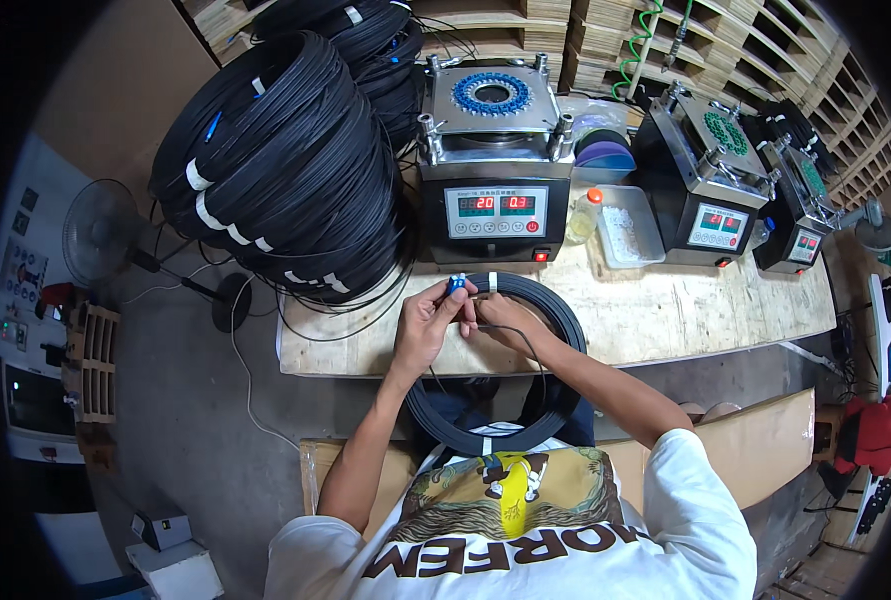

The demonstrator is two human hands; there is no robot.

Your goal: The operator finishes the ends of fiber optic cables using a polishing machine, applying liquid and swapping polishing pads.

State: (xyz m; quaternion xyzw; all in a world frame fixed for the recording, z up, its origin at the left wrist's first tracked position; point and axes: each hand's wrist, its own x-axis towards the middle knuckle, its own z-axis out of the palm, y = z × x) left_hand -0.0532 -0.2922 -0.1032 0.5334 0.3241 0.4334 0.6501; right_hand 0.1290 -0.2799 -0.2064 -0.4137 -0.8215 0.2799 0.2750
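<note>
Left hand (428, 325) pinches a small blue piece (457, 285) above the worktop's (346, 345) near edge, the right hand (506, 325) curls beside it, grip hidden, over the black cable ring (566, 322), maybe fixing a cable end, which next needs steady holding.

The location is a workshop of the light production type. Identifying features: a plywood bench (666, 300) carries a row of machines (496, 175), each with a panel of lit red digits and a metal top plate. Stacked coils (286, 190) of black cable stand at the bench's left end, and a single ring (556, 308) of cable overhangs its front edge. Timber pallets (606, 40) are piled behind; a spiral green hose (634, 48) hangs there. A pedestal fan (106, 230) stands on the bare grey floor (216, 400)
</note>
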